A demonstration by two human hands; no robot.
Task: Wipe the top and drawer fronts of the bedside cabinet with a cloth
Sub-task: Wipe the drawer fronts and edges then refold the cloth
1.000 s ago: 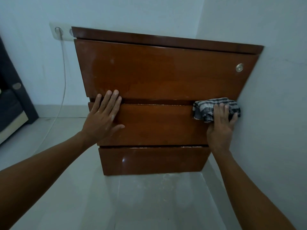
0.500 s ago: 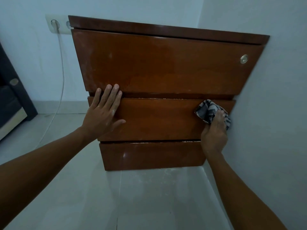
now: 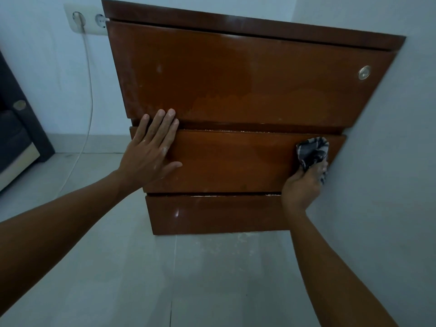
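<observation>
The glossy brown bedside cabinet [image 3: 236,74] stands against the right wall, with three drawer fronts showing. My left hand [image 3: 151,152] lies flat with fingers spread on the left end of the middle drawer front [image 3: 233,161], fingertips reaching the top drawer's lower edge. My right hand [image 3: 303,185] grips a bunched black-and-white checked cloth [image 3: 312,152] and presses it against the right end of the middle drawer front. The bottom drawer front [image 3: 212,214] sits below. A round metal lock [image 3: 364,72] is on the top drawer's right side.
A white wall [image 3: 389,185] runs right beside the cabinet's right edge. A wall socket [image 3: 87,20] with a white cable [image 3: 88,95] hanging to the floor is left of the cabinet. Dark furniture [image 3: 16,128] stands at far left. The tiled floor [image 3: 188,279] spreads in front.
My right hand has bunched the cloth up and slid lower down the right end of the middle drawer front. My left hand has stayed in place. The view has shifted downward.
</observation>
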